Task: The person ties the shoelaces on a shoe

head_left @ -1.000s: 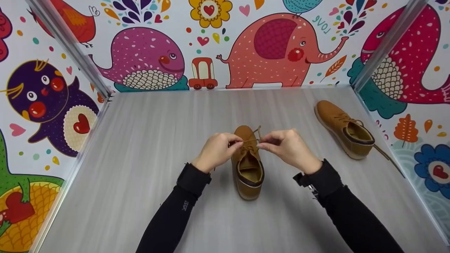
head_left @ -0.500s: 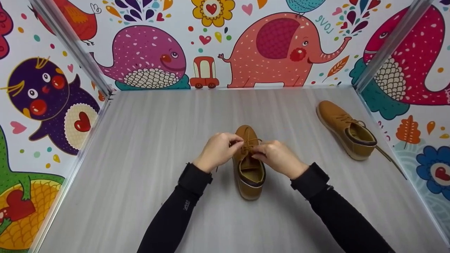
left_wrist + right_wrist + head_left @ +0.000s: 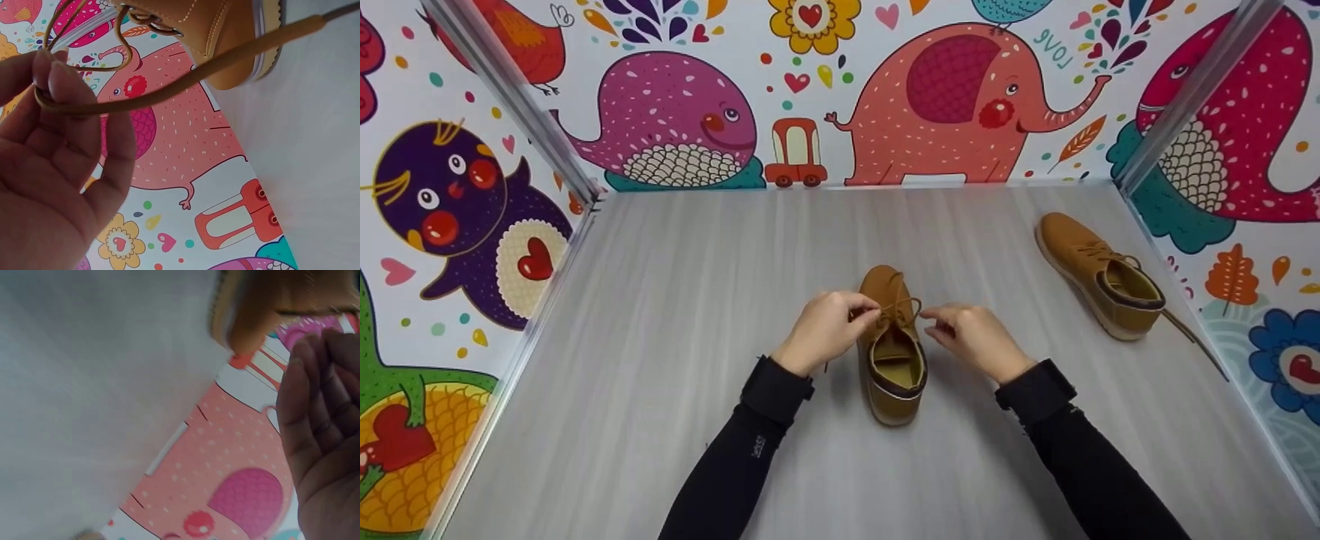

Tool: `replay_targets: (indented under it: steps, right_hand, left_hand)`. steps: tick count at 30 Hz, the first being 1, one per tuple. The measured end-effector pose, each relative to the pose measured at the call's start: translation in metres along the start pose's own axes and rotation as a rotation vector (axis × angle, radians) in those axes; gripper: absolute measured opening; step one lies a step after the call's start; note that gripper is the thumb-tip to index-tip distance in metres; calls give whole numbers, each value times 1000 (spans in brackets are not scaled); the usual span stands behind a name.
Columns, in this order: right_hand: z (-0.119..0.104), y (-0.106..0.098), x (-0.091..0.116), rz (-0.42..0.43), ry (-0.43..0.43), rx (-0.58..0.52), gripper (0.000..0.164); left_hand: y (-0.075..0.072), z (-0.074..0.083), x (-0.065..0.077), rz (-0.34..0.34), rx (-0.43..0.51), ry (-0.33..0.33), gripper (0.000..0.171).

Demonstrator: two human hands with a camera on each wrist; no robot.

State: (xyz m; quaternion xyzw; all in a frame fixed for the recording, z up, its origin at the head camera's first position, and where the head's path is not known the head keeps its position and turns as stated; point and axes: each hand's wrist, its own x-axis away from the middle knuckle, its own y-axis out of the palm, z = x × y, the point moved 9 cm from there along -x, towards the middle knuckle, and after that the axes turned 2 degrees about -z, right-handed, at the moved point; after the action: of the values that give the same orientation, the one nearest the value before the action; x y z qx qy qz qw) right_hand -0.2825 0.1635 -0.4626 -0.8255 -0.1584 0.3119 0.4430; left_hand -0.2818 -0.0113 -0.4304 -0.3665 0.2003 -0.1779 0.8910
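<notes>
A tan lace-up shoe (image 3: 894, 409) stands upright on the grey floor, toe pointing away. On its left, my left hand (image 3: 826, 334) pinches the brown shoelace (image 3: 169, 93) between thumb and fingertips. The left wrist view shows that lace bent round the fingers, with its free end running off to the right and a loop above the hand. My right hand (image 3: 982, 341) is at the shoe's right side, fingertips close to a lace loop that sticks out there. Its fingers are loosely bent, and the right wrist view shows no lace in them (image 3: 323, 399).
Farther right lies a matching tan shoe (image 3: 1080, 251), its lace end (image 3: 1192, 343) trailing along the right edge. Panels printed with cartoon animals (image 3: 945, 112) border the grey floor (image 3: 690, 285) at the back and on both sides.
My right hand let go of the lace it held up, moved in over the shoe's lacing, then drew back to the right. The left hand kept its pinch almost in place.
</notes>
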Motion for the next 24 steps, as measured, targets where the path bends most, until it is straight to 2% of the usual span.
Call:
replay_targets:
  steps: [3, 8, 14, 19, 24]
  right_hand:
    - [2, 11, -1, -50, 13, -9, 22]
    - [-8, 11, -5, 4, -70, 68, 14]
    - [-12, 10, -5, 4, -132, 139, 10]
    - [9, 6, 9, -21, -75, 160, 11]
    - [44, -11, 34, -36, 34, 225, 12]
  left_hand:
    - [2, -1, 0, -4, 9, 4, 19]
    - [2, -3, 3, 0, 16, -5, 18]
    - [2, -7, 6, 4, 21, -3, 18]
    - [0, -13, 10, 4, 18, -23, 18]
    - [-5, -18, 13, 5, 13, -33, 20]
